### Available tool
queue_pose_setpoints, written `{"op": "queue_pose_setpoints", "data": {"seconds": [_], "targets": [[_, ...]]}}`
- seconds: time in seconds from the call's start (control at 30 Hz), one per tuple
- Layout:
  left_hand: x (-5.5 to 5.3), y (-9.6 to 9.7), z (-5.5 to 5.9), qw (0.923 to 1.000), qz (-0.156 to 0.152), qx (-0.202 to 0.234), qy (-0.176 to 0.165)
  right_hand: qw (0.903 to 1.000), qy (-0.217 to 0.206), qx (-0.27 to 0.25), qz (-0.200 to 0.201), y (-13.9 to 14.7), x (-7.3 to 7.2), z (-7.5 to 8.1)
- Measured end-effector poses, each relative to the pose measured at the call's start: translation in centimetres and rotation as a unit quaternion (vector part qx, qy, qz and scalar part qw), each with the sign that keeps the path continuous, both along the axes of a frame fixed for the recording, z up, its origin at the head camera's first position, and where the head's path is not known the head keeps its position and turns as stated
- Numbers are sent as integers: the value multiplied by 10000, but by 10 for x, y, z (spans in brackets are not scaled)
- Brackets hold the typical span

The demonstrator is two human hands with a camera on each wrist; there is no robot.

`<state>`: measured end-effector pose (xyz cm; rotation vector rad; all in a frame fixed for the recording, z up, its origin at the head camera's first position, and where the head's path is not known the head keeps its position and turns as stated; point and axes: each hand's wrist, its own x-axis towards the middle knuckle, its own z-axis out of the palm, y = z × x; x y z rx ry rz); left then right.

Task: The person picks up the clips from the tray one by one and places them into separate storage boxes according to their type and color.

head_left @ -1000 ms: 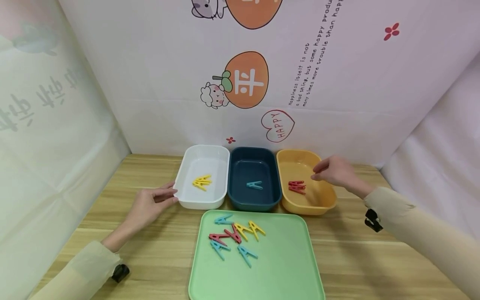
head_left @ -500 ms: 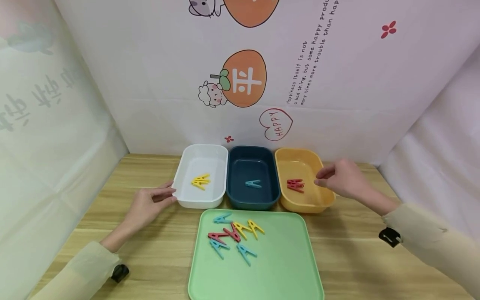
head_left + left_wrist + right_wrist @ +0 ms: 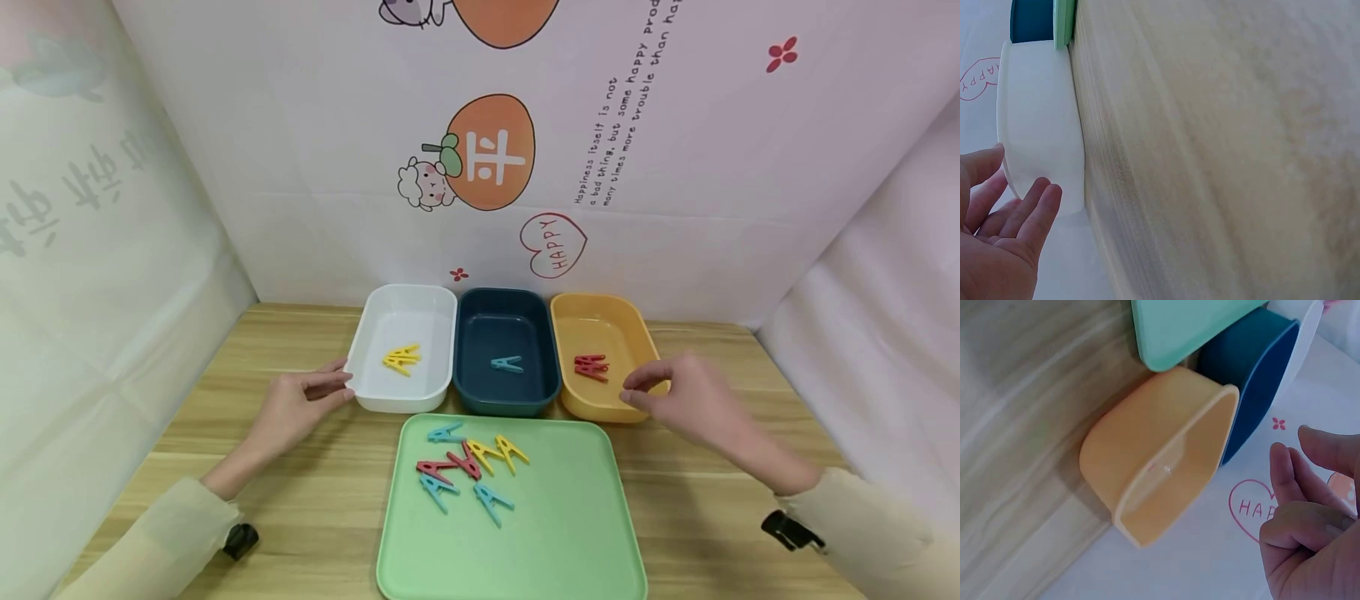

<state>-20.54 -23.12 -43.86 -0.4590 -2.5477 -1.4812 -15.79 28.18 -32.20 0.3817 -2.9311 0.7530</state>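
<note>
My left hand (image 3: 294, 410) rests its fingertips against the left side of a white bin (image 3: 364, 327), where two yellow clothespins (image 3: 402, 358) lie. The left wrist view shows these fingers (image 3: 1040, 215) fairly straight beside the bin wall. Above the front right corner of an orange-yellow bin (image 3: 609, 312), my right hand (image 3: 697, 408) hovers, thumb and fingertips close with nothing between them. Two red clothespins (image 3: 591, 367) lie in that bin. One blue clothespin (image 3: 507, 364) sits in the dark teal bin (image 3: 504, 398) between them.
A light green tray (image 3: 555, 533) stands in front of the bins, bearing several blue, red and yellow clothespins (image 3: 513, 451) near its back left. The wooden table (image 3: 315, 517) ends at a printed white cloth (image 3: 330, 167) behind; more cloth hangs on both sides.
My right hand has drawn back from inside the orange-yellow bin, toward its front right corner. The left hand stays at the white bin. The clothespins lie as before.
</note>
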Motion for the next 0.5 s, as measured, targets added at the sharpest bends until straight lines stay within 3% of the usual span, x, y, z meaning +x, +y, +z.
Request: {"op": "queue_pose_setpoints", "data": {"seconds": [0.33, 0.5], "targets": [[0, 0, 0, 10000, -20, -8, 7, 9983, 260, -522, 70, -11, 13, -33], [1, 0, 0, 10000, -25, 38, -9, 9977, 62, -667, 121, -25, 20, -47]]}}
